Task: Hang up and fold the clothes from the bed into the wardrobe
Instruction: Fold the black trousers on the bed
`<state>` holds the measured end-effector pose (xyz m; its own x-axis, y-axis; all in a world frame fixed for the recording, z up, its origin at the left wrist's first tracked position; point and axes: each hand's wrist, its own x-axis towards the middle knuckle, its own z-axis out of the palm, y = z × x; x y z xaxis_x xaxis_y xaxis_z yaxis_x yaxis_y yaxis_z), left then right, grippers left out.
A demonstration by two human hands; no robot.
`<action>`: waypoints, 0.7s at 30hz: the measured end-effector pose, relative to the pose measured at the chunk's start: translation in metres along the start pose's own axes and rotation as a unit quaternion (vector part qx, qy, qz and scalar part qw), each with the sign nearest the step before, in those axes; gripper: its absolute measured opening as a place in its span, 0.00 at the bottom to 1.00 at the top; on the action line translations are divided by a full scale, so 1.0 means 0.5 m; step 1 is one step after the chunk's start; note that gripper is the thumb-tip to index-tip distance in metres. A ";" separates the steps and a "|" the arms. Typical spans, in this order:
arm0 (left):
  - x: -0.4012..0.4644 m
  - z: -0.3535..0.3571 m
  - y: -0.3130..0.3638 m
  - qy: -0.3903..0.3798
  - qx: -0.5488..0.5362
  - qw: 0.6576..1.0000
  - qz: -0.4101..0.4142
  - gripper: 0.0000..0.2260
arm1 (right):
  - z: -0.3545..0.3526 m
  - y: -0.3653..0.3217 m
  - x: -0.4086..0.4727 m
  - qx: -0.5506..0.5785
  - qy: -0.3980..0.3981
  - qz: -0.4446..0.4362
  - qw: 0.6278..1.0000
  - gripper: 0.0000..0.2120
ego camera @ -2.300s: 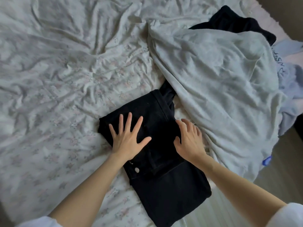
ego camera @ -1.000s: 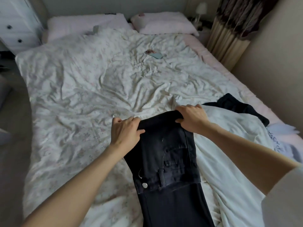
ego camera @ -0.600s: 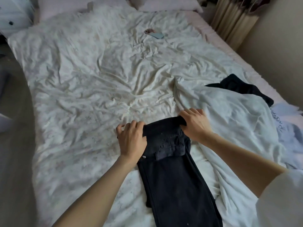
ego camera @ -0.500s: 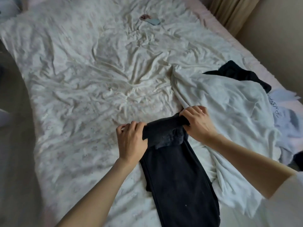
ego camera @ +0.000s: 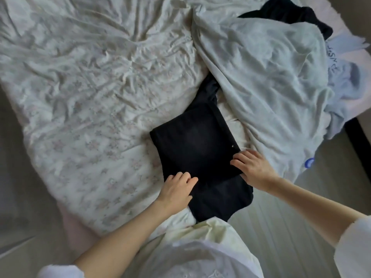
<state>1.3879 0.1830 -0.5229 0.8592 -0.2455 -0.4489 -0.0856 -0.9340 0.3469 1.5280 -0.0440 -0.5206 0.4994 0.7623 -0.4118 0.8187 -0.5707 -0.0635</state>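
Black jeans (ego camera: 196,145) lie folded into a thick rectangle near the foot of the bed (ego camera: 90,101), with one dark end running up under a white garment. My left hand (ego camera: 176,190) holds the near left edge of the top fold with curled fingers. At the near right corner, my right hand (ego camera: 254,170) has its fingers over the fold and its thumb at the edge. A lower layer of the jeans sticks out toward me past the mattress edge.
A large white garment (ego camera: 261,73) is spread to the right of the jeans, partly over a black garment (ego camera: 291,15) at the top right. A light blue garment with lettering (ego camera: 341,77) lies at the bed's right edge. Grey floor (ego camera: 291,227) shows right and left.
Both hands have brought the gripped far end of the jeans toward me and laid it down as a fold. The view has dropped from the whole bed to its foot.
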 end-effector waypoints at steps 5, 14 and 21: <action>0.042 0.033 -0.043 0.008 -0.078 0.996 -0.053 0.16 | 0.073 -0.020 -0.012 -0.008 -0.237 0.098 0.967 0.23; 0.208 -0.073 -0.252 -0.016 -0.286 0.927 -0.243 0.35 | -0.030 0.015 0.231 0.023 0.063 0.082 0.994 0.24; 0.235 -0.092 -0.258 -0.085 -0.377 0.905 -0.178 0.29 | -0.090 0.069 0.390 0.003 -0.223 0.025 0.975 0.41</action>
<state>1.5230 0.2867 -0.5826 0.6701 -0.0602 -0.7398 0.6038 -0.5356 0.5904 1.6664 0.0988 -0.5623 0.3649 0.5260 -0.7682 0.7938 -0.6069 -0.0386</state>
